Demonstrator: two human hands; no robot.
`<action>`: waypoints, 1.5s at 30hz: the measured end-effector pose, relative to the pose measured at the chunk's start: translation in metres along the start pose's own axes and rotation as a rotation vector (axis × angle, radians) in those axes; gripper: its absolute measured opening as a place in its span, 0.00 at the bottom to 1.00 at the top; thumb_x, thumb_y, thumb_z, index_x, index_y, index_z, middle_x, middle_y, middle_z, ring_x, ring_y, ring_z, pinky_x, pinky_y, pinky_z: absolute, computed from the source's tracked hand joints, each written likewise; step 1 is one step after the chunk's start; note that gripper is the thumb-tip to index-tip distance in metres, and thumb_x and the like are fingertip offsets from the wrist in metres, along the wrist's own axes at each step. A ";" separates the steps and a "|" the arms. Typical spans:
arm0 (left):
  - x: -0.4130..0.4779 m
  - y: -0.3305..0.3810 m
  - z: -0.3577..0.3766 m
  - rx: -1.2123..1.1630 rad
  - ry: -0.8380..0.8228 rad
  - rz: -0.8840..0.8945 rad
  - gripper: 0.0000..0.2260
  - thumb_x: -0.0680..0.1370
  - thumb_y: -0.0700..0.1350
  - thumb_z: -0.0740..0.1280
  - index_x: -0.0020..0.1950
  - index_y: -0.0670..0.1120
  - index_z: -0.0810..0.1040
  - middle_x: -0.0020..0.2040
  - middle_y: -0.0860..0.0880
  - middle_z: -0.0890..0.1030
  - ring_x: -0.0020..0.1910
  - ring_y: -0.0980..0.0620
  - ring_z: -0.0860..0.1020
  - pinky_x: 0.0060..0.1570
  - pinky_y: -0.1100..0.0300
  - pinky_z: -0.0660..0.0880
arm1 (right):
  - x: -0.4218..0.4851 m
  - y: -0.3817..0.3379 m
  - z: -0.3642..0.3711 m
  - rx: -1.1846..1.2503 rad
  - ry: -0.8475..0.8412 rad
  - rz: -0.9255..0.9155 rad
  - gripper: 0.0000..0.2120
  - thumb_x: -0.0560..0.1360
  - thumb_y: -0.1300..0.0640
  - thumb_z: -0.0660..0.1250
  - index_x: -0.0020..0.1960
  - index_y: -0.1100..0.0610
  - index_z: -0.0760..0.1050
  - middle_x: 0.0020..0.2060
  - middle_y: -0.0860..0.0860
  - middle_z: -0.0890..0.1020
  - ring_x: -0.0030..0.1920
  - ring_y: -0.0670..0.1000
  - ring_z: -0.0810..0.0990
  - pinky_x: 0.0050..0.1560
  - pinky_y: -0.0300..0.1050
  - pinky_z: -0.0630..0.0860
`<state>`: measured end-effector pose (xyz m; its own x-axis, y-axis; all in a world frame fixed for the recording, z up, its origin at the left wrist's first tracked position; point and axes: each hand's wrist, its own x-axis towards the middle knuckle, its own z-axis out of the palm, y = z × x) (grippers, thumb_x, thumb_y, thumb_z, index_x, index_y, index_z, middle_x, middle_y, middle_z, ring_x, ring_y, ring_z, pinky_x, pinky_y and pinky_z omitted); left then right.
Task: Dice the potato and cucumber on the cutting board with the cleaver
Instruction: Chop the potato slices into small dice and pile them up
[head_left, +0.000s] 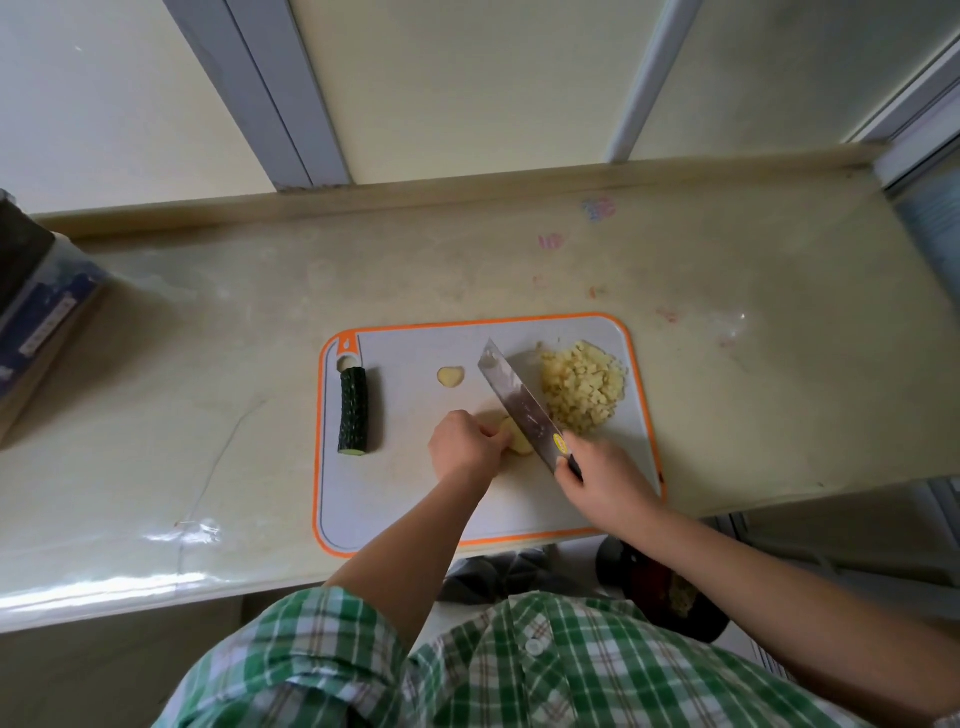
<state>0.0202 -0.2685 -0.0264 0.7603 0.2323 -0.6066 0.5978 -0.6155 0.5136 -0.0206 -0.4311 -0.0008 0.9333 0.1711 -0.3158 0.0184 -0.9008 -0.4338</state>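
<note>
A grey cutting board (395, 499) with an orange rim lies on the counter. My left hand (465, 447) holds a pale potato piece (517, 439) with curled fingers near the board's middle. My right hand (605, 480) grips the handle of the cleaver (519, 402), whose blade slants up and to the left beside the potato piece. A heap of diced potato (582, 387) sits at the board's back right. One small potato slice (450, 376) lies apart near the back. A dark green cucumber piece (354, 410) lies along the board's left side.
The beige counter (208, 364) runs left and right, with a low raised ledge at the back. A dark box (36, 306) stands at the far left. Faint coloured marks dot the counter behind the board. Below the counter's front edge sits a dark bin (675, 592).
</note>
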 end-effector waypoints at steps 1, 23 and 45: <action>0.001 0.000 0.000 -0.009 -0.001 -0.004 0.09 0.73 0.51 0.71 0.43 0.45 0.84 0.38 0.46 0.84 0.43 0.48 0.83 0.47 0.56 0.78 | -0.001 0.001 0.001 -0.009 -0.014 0.001 0.05 0.76 0.57 0.60 0.42 0.57 0.68 0.30 0.58 0.75 0.35 0.64 0.76 0.31 0.48 0.64; -0.002 0.001 -0.001 -0.076 0.011 -0.030 0.07 0.72 0.44 0.68 0.39 0.42 0.83 0.34 0.45 0.83 0.38 0.47 0.83 0.44 0.56 0.80 | -0.003 0.002 0.007 0.022 -0.027 -0.001 0.09 0.76 0.57 0.60 0.39 0.54 0.62 0.26 0.53 0.70 0.32 0.63 0.75 0.31 0.51 0.67; -0.003 0.004 -0.002 -0.061 0.015 -0.035 0.09 0.71 0.43 0.67 0.36 0.40 0.83 0.31 0.44 0.83 0.36 0.47 0.83 0.40 0.57 0.78 | -0.004 -0.006 0.003 0.043 -0.010 0.005 0.09 0.75 0.58 0.61 0.39 0.55 0.64 0.30 0.60 0.75 0.34 0.64 0.75 0.33 0.52 0.67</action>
<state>0.0212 -0.2698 -0.0213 0.7424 0.2645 -0.6155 0.6378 -0.5601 0.5286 -0.0251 -0.4251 0.0005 0.9295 0.1710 -0.3267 -0.0018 -0.8839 -0.4678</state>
